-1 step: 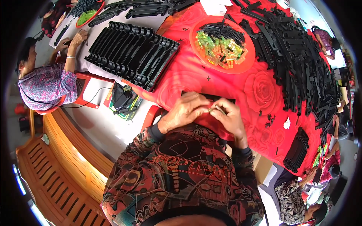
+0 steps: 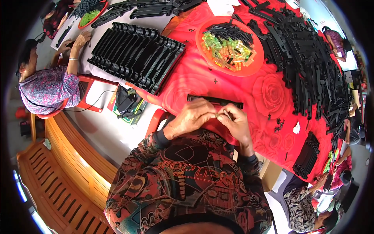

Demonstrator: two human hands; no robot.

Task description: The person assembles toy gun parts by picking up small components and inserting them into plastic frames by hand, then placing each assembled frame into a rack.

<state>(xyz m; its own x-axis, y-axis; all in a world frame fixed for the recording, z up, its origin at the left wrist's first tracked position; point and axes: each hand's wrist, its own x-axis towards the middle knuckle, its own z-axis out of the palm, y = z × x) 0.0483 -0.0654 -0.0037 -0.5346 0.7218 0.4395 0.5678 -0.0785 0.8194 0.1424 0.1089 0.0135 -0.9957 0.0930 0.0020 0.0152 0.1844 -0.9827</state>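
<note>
Two bare hands, mine, fingertips meeting low over a red, rose-patterned tablecloth (image 2: 187,84). Left hand (image 2: 194,114): thumb and forefinger pinched together, tips against the right hand's; what sits between them is too small to tell. Right hand (image 2: 237,124): fingers curled, grasping a slim grey piece (image 2: 227,114) — narrow, straight, pale where it catches light, partly hidden by my fingers. One black strip (image 2: 218,100): long, narrow, dark throughout, with raised ends, lying crosswise on the cloth just beyond my fingertips. One round orange-red tray (image 2: 249,71), farther out, bearing small black pieces (image 2: 230,32) on its far side and clear green, yellow and orange pieces (image 2: 220,48) on its near side. One row of black parts (image 2: 134,56), side by side, to my left. One broad heap of black strips (image 2: 302,58), tangled and overlapping — to my right.
</note>
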